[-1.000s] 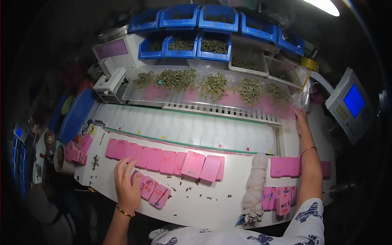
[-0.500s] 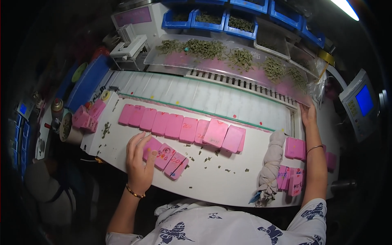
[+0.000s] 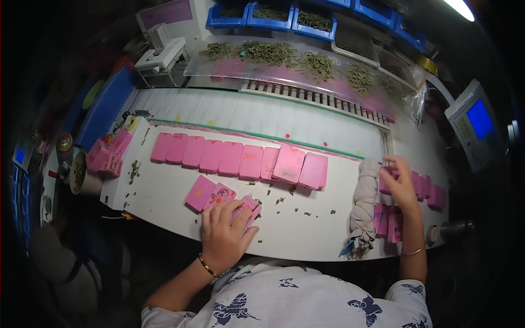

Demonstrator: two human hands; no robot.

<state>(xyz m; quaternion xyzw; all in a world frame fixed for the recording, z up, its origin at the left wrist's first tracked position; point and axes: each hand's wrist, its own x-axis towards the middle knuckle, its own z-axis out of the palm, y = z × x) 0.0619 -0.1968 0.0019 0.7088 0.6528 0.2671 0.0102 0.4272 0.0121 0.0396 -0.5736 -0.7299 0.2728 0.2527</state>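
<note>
My left hand (image 3: pixel 223 232) lies with fingers stretched over the pink block (image 3: pixel 250 205) at the right end of a short front row. Beside that block are a marked pink block (image 3: pixel 220 194) and one with a yellow mark (image 3: pixel 199 193). Thumb and fingers apart, my right hand (image 3: pixel 402 186) hovers by the pink blocks at the right and holds nothing visible. A twisted grey cloth (image 3: pixel 365 208) lies just left of it. Farther back runs a row of several pink blocks (image 3: pixel 210 156), with one block (image 3: pixel 289 164) propped on its neighbours.
A white belt (image 3: pixel 229 112) with a green edge crosses behind the row. Beyond it, a clear tray (image 3: pixel 208 70) holds green plant pieces, below blue bins (image 3: pixel 268 19). A screen unit (image 3: pixel 474 117) stands right; pink blocks (image 3: pixel 104 158) lie left. Green scraps (image 3: pixel 281 201) dot the table.
My left hand moved right along the front row to its last block. My right hand came back from the belt's right end to the blocks. The belt's coloured dots shifted left.
</note>
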